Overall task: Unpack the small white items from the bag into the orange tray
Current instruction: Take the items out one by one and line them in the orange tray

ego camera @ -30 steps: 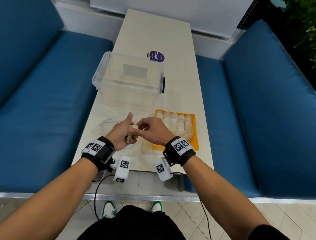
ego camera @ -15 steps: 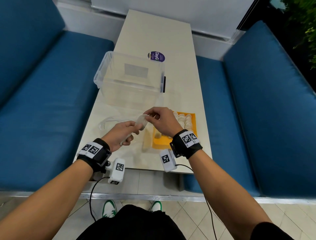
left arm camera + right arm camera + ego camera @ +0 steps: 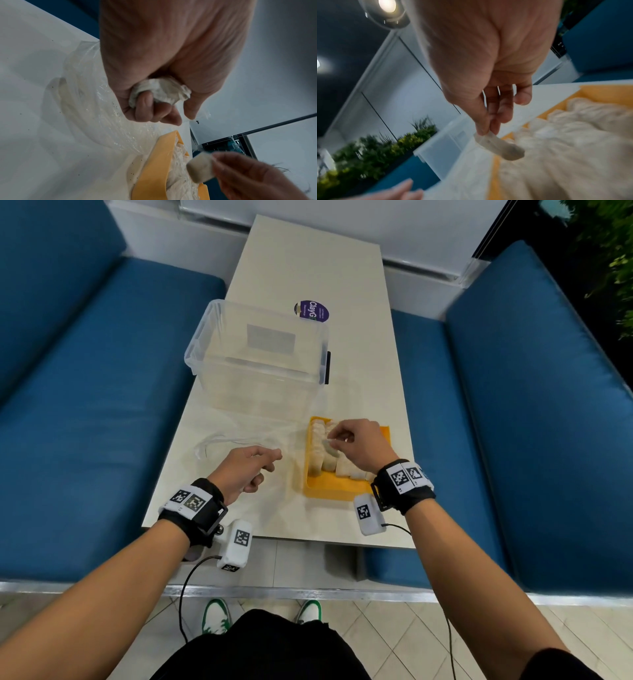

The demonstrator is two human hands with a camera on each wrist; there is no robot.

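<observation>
Over table (image 3: 301,261): right hand (image 3: 363,445) fingers (image 3: 489,121) pinching white item (image 3: 501,147).

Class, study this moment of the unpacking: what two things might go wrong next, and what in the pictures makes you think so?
1. The right hand pinches the white item only by one end above the orange tray; it may slip and land askew.
2. The left hand grips a crumpled white wrapper beside the clear plastic bag, which may snag.
</observation>
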